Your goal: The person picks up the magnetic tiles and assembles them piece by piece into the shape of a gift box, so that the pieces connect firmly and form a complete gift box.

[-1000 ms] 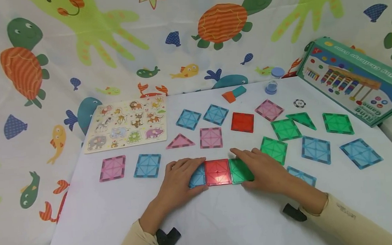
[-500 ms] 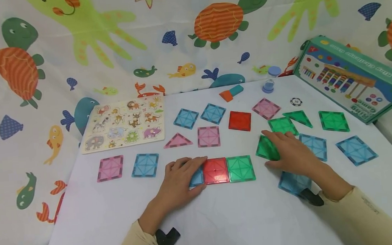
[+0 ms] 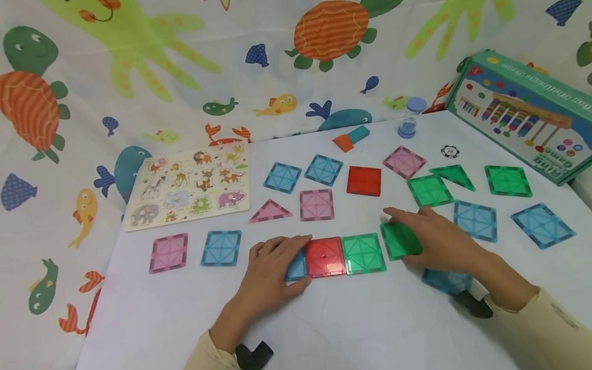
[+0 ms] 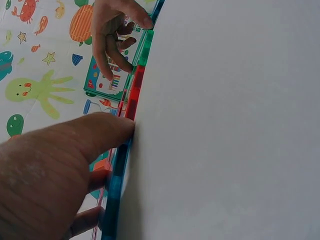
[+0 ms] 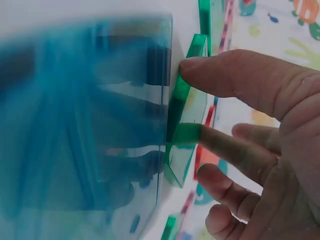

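Observation:
In the head view, my left hand [image 3: 271, 270] grips a blue magnetic tile [image 3: 297, 269], thumb on the near edge and fingers over the far edge. A red square tile [image 3: 325, 257] and a green square tile [image 3: 364, 253] continue the row to its right, edge to edge. My right hand [image 3: 441, 241] holds a second green tile [image 3: 396, 240] by its edges, a little tilted and a narrow gap from the row's right end. The right wrist view shows the thumb on one edge of this green tile [image 5: 182, 100]. A blue tile [image 3: 444, 280] lies partly under the right wrist.
Pink tiles [image 3: 316, 205], blue tiles [image 3: 221, 248], green tiles [image 3: 430, 190] and a loose red tile [image 3: 364, 181] lie around the row. An animal puzzle board [image 3: 188, 187] is at the back left. A game box [image 3: 533, 117] and a small sand timer [image 3: 408, 126] stand at the back right.
My right hand has left the green tile at the row's end, moved right to another green tile, and drawn it left toward the row. The left hand stays on the blue tile.

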Demonstrator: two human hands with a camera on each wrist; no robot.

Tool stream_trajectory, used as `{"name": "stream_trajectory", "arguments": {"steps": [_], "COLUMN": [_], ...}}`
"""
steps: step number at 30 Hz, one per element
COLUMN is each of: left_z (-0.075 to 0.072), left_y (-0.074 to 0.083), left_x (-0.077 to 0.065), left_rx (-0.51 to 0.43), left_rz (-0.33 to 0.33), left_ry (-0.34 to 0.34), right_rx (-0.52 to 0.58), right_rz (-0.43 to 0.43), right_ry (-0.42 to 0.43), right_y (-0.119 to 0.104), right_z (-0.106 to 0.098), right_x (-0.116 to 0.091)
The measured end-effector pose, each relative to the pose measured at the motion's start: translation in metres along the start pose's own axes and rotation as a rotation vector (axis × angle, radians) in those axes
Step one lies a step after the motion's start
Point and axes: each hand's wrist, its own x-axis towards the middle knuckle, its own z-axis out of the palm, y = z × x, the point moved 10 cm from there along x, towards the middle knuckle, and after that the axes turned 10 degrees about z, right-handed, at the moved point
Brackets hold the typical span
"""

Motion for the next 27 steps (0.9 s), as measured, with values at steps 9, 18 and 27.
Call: {"name": "stream_trajectory", "arguments": {"steps": [9,18,27], "left_z": [0.000,-0.002,0.000], "left_y": [0.002,-0.003,-0.004], "left_x": [0.001,-0.001,-0.002], "left_rx": [0.003,-0.012,-0.028], "left_rz": [-0.002,-0.015,-0.009], "left_ry": [0.000,-0.003,-0.014], "right_rx": [-0.023,0.006,-0.020], "right_rz": [-0.056,-0.037,0.126], "right_ry": [0.037,0.035,0.085], "right_y": [-0.013,-0.008,0.050], "right_z": [0.004,0.004,-0.005], "right_x": [-0.010,-0.020,-0.082]}}
